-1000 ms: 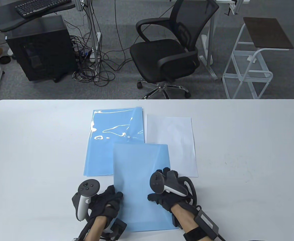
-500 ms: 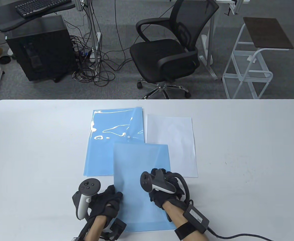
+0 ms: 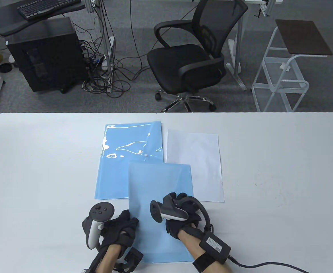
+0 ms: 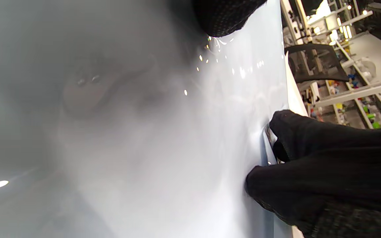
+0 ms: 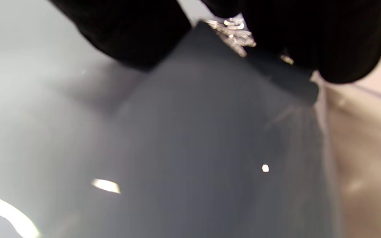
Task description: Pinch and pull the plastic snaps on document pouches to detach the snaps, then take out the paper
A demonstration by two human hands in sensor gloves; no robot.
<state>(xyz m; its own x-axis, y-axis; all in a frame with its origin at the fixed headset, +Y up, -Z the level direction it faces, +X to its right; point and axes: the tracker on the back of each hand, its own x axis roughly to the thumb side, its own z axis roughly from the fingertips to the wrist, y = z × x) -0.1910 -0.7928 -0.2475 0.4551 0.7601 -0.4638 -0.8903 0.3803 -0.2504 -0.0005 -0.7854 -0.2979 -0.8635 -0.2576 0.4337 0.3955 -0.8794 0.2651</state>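
Note:
A light blue document pouch (image 3: 155, 187) lies near the table's front edge. My left hand (image 3: 130, 224) grips its left edge; the left wrist view shows the gloved fingers (image 4: 309, 155) curled at that pouch edge (image 4: 266, 155). My right hand (image 3: 180, 202) sits on the pouch's right part, rolled to the left. In the right wrist view its fingers (image 5: 326, 36) pinch the dark flap (image 5: 243, 76) around a clear plastic snap (image 5: 233, 23). A second blue pouch (image 3: 123, 159) lies behind, its flap lifted and its snap (image 3: 145, 155) showing. A white paper sheet (image 3: 196, 165) lies to the right of it.
The white table (image 3: 283, 176) carries only the pouches and the paper. Beyond its far edge stand a black office chair (image 3: 189, 62), a white trolley (image 3: 285, 71) and a computer tower (image 3: 44, 54) with tangled cables. A cable (image 3: 268, 266) trails from my right wrist.
My right hand has slid left over the near pouch and rolled its wrist leftward. The left hand has stayed at the pouch's left edge.

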